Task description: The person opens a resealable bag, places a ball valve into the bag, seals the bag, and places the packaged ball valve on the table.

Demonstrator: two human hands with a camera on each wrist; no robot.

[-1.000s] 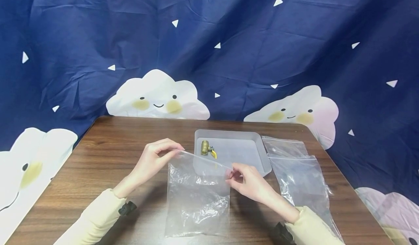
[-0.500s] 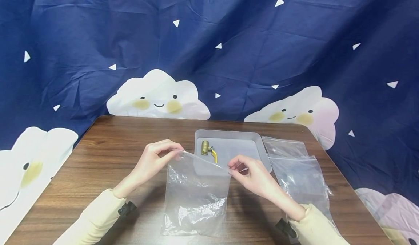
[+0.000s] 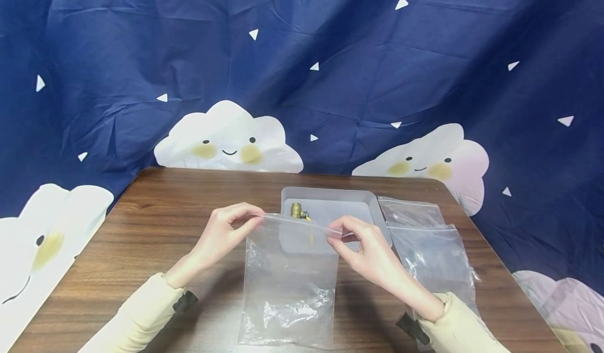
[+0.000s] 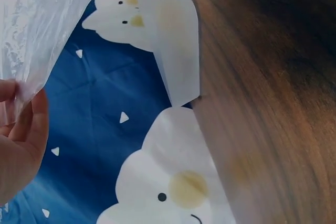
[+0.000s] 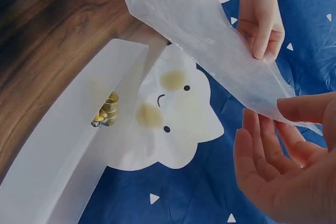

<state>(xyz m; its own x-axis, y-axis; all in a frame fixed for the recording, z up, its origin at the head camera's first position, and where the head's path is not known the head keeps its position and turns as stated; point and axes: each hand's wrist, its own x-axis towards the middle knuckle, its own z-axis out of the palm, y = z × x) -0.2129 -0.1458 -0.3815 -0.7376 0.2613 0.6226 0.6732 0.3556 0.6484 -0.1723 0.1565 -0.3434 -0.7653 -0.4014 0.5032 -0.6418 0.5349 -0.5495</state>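
Observation:
A clear zip-lock bag (image 3: 290, 290) hangs in front of me, its zip edge stretched between both hands. My left hand (image 3: 228, 235) pinches the bag's upper left corner between thumb and fingers. At the upper right corner, my right hand (image 3: 365, 245) pinches the edge; in the right wrist view its thumb and index finger hold the film (image 5: 231, 72). Behind the bag, a brass ball valve (image 3: 295, 210) with a yellow lever lies in a shallow grey tray (image 3: 373, 214). The lever is partly seen through the plastic. I cannot tell whether the bag's mouth is parted.
More clear zip-lock bags (image 3: 434, 253) lie overlapping on the table's right side, beside the tray. The wooden table (image 3: 155, 227) runs back to a blue cloth backdrop (image 3: 330, 43) printed with clouds.
My right hand moved off the corner slightly, then took it again a little higher and farther right. The bag's top edge is now straighter. My left hand stayed almost still.

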